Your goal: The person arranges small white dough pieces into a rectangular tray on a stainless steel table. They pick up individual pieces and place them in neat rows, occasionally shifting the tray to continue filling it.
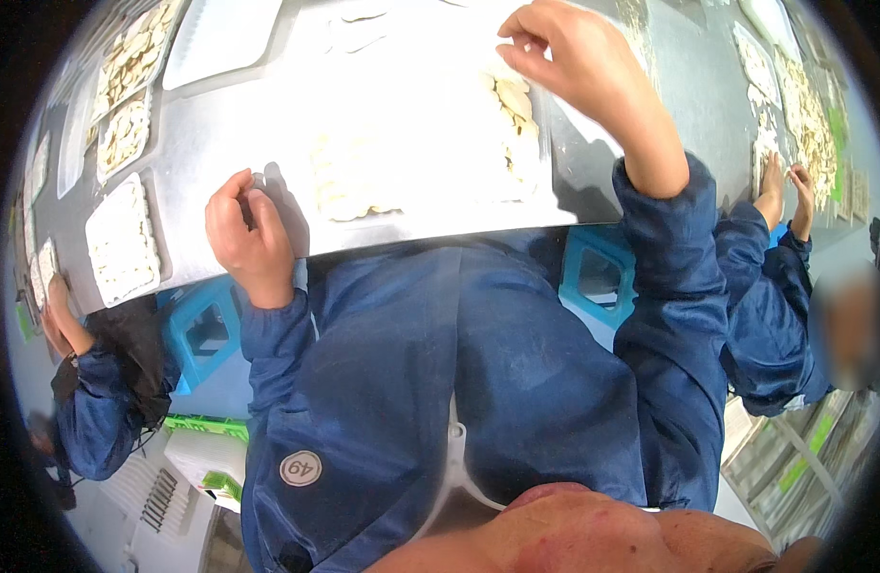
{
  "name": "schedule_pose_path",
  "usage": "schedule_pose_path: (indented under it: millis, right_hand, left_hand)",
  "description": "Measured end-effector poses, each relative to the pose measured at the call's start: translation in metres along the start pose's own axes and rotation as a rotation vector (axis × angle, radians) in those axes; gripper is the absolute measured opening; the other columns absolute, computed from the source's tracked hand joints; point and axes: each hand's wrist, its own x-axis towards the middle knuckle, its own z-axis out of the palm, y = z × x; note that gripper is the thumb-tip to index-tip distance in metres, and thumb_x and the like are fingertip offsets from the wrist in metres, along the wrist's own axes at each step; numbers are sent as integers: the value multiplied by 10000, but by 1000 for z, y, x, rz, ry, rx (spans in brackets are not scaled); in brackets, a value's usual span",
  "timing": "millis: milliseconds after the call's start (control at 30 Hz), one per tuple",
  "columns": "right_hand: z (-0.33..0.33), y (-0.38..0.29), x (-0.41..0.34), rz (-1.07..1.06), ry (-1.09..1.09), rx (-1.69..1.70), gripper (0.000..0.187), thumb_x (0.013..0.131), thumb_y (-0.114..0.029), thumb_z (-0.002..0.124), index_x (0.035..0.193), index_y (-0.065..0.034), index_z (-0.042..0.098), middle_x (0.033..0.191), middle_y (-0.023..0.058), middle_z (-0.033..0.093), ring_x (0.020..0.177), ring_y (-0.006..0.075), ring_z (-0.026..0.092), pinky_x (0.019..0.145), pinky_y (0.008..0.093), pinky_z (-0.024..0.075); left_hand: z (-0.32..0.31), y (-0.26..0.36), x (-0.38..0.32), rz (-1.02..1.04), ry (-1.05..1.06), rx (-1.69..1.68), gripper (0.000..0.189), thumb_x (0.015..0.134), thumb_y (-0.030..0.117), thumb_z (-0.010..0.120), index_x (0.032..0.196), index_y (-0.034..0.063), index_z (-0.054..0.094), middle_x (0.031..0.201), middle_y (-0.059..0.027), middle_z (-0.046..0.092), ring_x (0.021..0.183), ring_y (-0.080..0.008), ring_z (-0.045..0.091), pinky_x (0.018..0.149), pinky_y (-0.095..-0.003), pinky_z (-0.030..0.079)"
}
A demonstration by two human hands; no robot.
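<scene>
My left hand [246, 229] is above the near edge of the metal table, left of a bright area of pale slices [354, 183]. Its fingers are loosely curled, and I cannot tell whether anything is between them. Raised at the upper right, my right hand [569, 61] has its thumb and fingertips near overlapping pale slices [513, 104] at the right side of that area. The tips are slightly apart, but glare hides whether they pinch something. Strong glare washes out the middle, including most of the container's outline. A few thin curved outlines show at the top.
White trays of pale slices [122, 240] stand at left, near an empty white tray [221, 36]. Co-workers' hands are at the far left [64, 315] and far right [770, 186], beside a loose heap [805, 122]. Blue stools [203, 333] stand under the table edge [440, 233].
</scene>
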Motion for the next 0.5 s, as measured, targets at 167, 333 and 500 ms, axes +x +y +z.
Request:
schedule_pose_path:
  millis: [167,333,500]
  right_hand:
    - [5,11,64,314,-267,181,305,879,-186,692,1078,43,723,898,239,722,770,422,703,738,465,566]
    - [38,44,80,96,-180,-109,299,854,-251,727,1000,9,749,952,264,725,919,460,688,821,528,546]
    - [44,50,84,169,-289,-136,303,820,-270,754,941,7,755,919,260,725,920,458,688,811,523,546]
  left_hand:
    - [2,3,2,-4,51,-50,218,942,-36,627,1148,-5,692,1027,-132,696,894,-257,653,797,-366,531]
    - [3,4,4,1,63,-41,218,920,-42,623,1120,3,694,1010,-128,704,884,-272,652,807,-381,527]
    - [-1,3,1,-37,2,-18,230,966,-38,624,1181,-10,700,1057,-127,690,912,-226,658,800,-346,540]
